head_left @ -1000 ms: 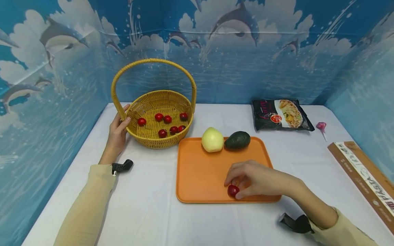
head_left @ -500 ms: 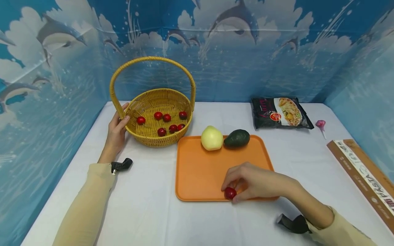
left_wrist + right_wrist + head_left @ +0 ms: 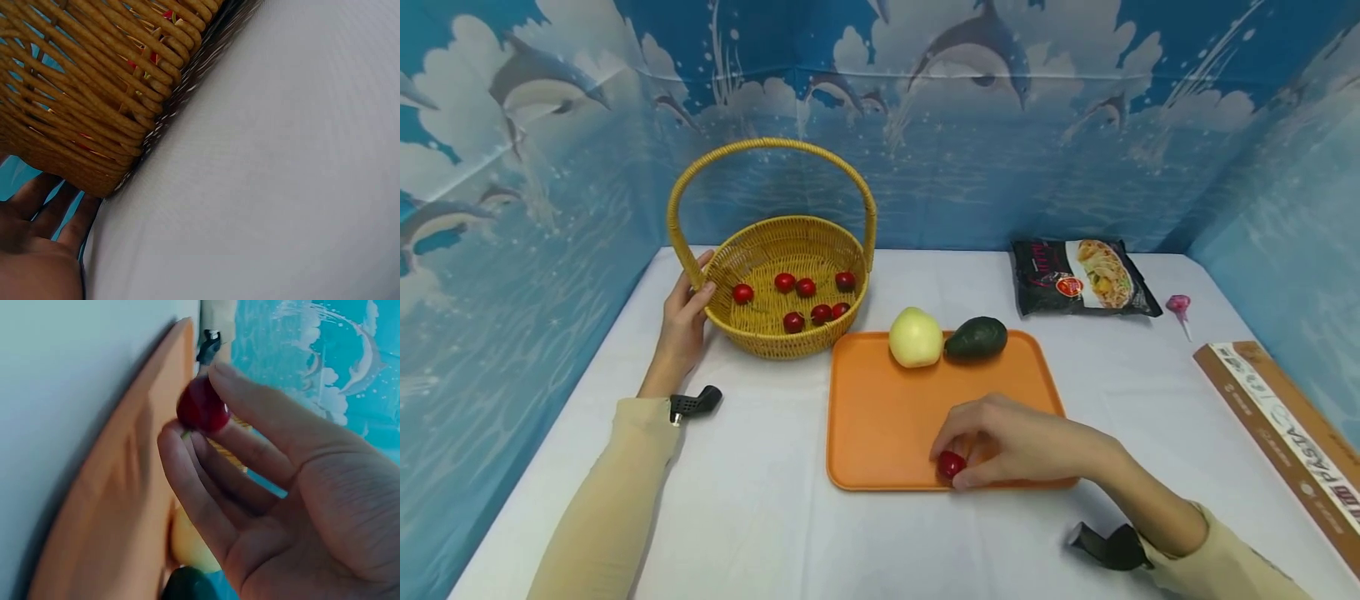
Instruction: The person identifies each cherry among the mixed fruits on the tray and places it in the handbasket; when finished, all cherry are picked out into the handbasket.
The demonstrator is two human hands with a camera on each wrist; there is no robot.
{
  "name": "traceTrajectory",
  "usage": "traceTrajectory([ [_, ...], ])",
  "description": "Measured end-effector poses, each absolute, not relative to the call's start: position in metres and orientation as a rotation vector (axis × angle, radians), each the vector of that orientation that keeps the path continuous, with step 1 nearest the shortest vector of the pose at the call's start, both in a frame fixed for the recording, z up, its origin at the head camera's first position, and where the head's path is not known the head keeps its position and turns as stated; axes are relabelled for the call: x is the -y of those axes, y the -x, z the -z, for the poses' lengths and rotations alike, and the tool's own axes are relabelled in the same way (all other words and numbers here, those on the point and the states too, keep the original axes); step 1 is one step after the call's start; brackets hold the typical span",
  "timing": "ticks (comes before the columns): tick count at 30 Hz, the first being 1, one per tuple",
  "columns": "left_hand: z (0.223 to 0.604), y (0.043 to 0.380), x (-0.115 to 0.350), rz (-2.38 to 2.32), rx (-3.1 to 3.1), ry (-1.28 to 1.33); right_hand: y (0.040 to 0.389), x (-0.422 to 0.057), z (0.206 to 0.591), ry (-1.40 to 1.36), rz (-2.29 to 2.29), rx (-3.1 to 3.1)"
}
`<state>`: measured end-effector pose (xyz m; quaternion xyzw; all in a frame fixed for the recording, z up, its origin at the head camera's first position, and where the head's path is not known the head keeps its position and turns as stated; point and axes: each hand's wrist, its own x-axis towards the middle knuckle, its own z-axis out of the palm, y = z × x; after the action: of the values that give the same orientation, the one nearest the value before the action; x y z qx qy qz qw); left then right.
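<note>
In the head view my right hand (image 3: pixel 1011 442) pinches a dark red cherry (image 3: pixel 951 465) over the front part of an orange tray (image 3: pixel 880 433). The right wrist view shows the cherry (image 3: pixel 203 407) between thumb and fingertips, with a bit of green stem below it. My left hand (image 3: pixel 683 321) holds the left side of a yellow wicker basket (image 3: pixel 775 346) at the foot of its handle, thumb toward the front. Several red cherries (image 3: pixel 793 322) lie spread inside the basket. Seen from the left wrist, the fingers (image 3: pixel 78 222) touch the basket's woven wall (image 3: pixel 94 106).
A pale green-yellow, apple-like fruit (image 3: pixel 916 337) and a dark avocado (image 3: pixel 976 339) sit along the tray's back edge. Behind to the right lie a black noodle packet (image 3: pixel 1084 277) and a pink lollipop (image 3: pixel 1178 305). A long pasta box (image 3: pixel 1285 442) lines the right side.
My right hand has moved a little to the left with the cherry, staying low over the tray's front. The left hand keeps its place on the basket.
</note>
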<state>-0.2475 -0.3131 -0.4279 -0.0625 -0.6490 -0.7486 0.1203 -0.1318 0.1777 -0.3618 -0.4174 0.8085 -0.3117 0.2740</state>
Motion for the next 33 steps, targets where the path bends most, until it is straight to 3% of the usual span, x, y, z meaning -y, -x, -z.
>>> traceTrajectory([
  [14,0.429,0.246,0.311,2.207,1.894,0.183,0.157,-0.133,0.333,1.167,1.138,-2.595],
  [33,0.426,0.244,0.310,2.193,1.908,0.164,0.215,-0.059,0.310,1.208,1.266,-2.693],
])
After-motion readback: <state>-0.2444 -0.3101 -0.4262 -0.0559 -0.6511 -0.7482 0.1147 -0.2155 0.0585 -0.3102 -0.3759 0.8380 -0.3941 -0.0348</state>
